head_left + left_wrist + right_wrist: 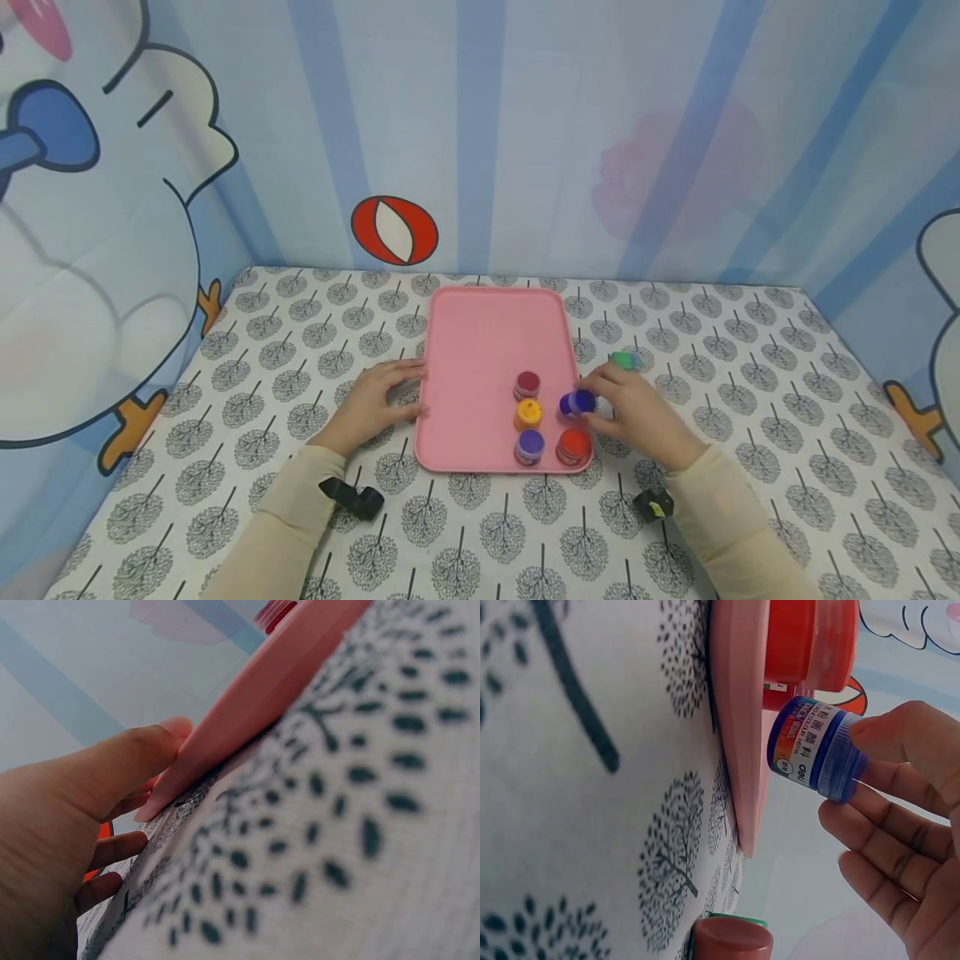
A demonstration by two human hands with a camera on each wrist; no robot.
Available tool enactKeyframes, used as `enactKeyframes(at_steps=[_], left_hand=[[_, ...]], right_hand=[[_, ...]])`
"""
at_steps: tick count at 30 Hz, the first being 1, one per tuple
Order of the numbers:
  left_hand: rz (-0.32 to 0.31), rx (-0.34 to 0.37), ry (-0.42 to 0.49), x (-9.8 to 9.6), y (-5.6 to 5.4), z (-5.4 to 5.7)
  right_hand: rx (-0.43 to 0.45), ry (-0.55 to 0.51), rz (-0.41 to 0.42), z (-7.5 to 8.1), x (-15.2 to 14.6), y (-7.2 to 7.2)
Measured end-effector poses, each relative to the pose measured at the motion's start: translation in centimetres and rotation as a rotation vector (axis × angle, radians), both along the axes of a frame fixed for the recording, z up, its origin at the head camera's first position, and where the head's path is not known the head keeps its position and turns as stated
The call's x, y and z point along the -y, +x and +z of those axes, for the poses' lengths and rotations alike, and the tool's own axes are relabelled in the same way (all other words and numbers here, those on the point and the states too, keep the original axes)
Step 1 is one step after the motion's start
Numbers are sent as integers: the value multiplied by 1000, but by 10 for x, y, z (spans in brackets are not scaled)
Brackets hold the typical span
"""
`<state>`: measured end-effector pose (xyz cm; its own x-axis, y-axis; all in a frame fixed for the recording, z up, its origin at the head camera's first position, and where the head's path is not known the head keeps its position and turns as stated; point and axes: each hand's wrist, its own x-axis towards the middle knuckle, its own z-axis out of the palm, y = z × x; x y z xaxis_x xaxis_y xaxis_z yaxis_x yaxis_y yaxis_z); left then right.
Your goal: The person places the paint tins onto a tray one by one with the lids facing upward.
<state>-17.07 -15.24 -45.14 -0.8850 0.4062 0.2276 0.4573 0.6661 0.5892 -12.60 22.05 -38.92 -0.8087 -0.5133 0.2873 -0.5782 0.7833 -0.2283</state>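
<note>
In the head view my right hand [637,410] is over the right side of the pink tray [480,333]. It pinches a tilted dark blue paint jar [810,750] by its lid end, between thumb and fingers. Near it on the tray stand a red jar [573,447], a purple jar [528,447], a yellow-orange jar [528,414] and a dark red jar [527,385]. My left hand [372,406] is at the tray's left edge. Its thumb touches the rim [225,720], and the other fingers lie beside it near the cloth.
Right of the tray a green thing [622,360] sits on the tree-patterned cloth [465,533], partly behind my right hand. In the right wrist view a reddish-brown jar [733,941] stands there with a green edge behind it. A printed curtain [540,133] closes off the back.
</note>
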Motion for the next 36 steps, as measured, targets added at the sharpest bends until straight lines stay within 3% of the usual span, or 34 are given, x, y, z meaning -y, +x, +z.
enactKeyframes(at_steps=[36], left_hand=[[-2, -32, -1, -1, 0, -1]], right_hand=[[115, 40, 7, -6, 5, 1]])
